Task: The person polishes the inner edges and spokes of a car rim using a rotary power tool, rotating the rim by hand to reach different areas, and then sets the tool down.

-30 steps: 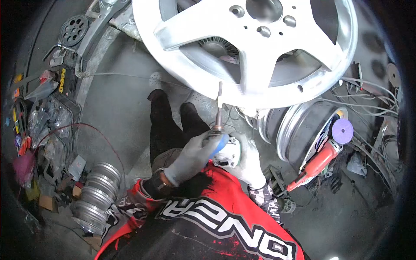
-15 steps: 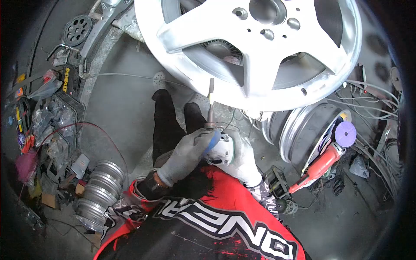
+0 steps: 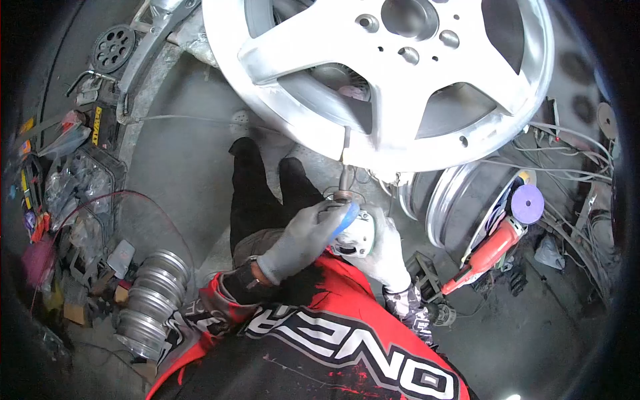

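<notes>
A white power tool [image 3: 355, 239] with a long thin spindle tip [image 3: 346, 148] is held in front of my body. My left hand [image 3: 301, 241], in a grey glove, is wrapped round the tool's neck from the left. My right hand [image 3: 385, 253], also gloved, grips the body of the tool from the right; its fingers are partly hidden. The tip points up at the lower rim of a large silver wheel [image 3: 313, 133] with broad spokes. Whether the tip touches the rim cannot be told.
A red polisher [image 3: 487, 257] with a purple pad [image 3: 527, 203] lies by another wheel [image 3: 460, 200] at right. Stacked silver rims [image 3: 152, 300] are at lower left, near a cluttered pile [image 3: 73, 193]. Cables [image 3: 573, 160] run at the right.
The tool and both hands shifted left, then back right; the tip now points more steeply upward. The view has also moved slightly. Both hands keep their grip.
</notes>
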A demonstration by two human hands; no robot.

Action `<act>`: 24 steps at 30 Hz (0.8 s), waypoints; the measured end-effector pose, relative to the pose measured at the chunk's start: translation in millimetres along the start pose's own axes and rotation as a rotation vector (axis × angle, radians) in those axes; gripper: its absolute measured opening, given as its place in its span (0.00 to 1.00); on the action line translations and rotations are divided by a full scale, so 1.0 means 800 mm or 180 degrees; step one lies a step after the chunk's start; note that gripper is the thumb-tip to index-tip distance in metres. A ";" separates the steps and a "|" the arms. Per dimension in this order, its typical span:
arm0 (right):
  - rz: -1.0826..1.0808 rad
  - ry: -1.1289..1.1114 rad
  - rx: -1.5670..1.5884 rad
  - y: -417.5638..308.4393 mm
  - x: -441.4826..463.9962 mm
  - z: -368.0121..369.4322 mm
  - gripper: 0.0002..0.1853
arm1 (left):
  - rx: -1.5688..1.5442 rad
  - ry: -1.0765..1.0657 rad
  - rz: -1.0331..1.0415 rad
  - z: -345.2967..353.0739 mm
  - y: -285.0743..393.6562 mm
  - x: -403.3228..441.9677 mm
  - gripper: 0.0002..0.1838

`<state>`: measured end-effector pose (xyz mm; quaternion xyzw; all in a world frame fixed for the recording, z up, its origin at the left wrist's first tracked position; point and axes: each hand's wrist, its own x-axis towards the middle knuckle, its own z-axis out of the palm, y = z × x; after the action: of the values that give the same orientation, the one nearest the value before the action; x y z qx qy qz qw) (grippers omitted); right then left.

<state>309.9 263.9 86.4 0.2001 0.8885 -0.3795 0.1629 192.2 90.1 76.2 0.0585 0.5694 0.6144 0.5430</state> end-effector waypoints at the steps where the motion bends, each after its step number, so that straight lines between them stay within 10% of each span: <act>1: -0.0060 -0.0009 0.0071 -0.003 0.004 0.005 0.39 | -0.0599 0.0000 -0.0541 -0.008 0.000 0.004 0.23; 24: 0.0098 0.0032 0.0172 -0.012 -0.002 -0.017 0.38 | -0.1043 0.0028 -0.0412 0.007 -0.004 0.020 0.28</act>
<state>305.1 267.6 101.7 0.2199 0.8755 -0.3998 0.1587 191.1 104.7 67.1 -0.0702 0.4665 0.6630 0.5812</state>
